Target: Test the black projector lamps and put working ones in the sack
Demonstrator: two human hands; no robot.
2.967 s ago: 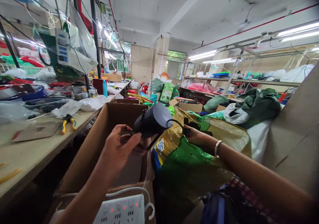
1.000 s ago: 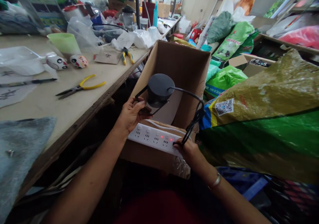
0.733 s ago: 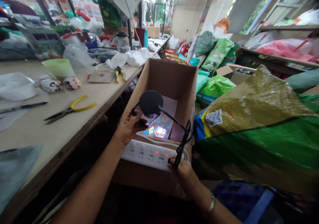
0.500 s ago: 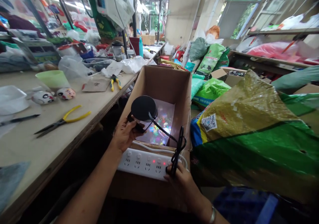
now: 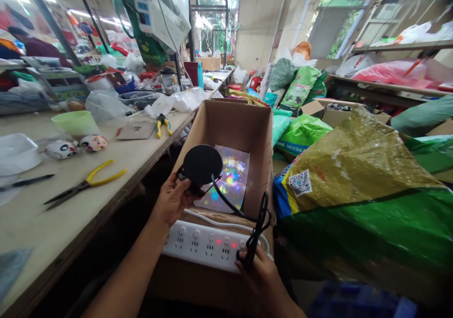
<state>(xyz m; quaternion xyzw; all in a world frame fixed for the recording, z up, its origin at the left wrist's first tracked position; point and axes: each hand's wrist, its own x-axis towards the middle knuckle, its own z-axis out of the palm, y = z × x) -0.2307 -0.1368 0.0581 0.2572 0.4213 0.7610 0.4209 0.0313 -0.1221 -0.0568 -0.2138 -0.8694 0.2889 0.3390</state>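
My left hand grips a round black lamp and holds it over an open cardboard box. Coloured star-shaped light spots show on a white sheet inside the box. A black cord runs from the lamp to a bundled plug end held in my right hand, which presses it against the right end of a white power strip. The strip lies on the box's near edge, and red lights glow on it.
A long workbench on the left carries yellow-handled pliers, two small painted figures, a green bowl and plastic bags. A large green and gold sack lies on the right. More sacks and boxes fill the aisle beyond.
My right hand carried the cord's plug end from the sack down to the power strip. The lamp came down over the box, and coloured light spots then appeared inside it.
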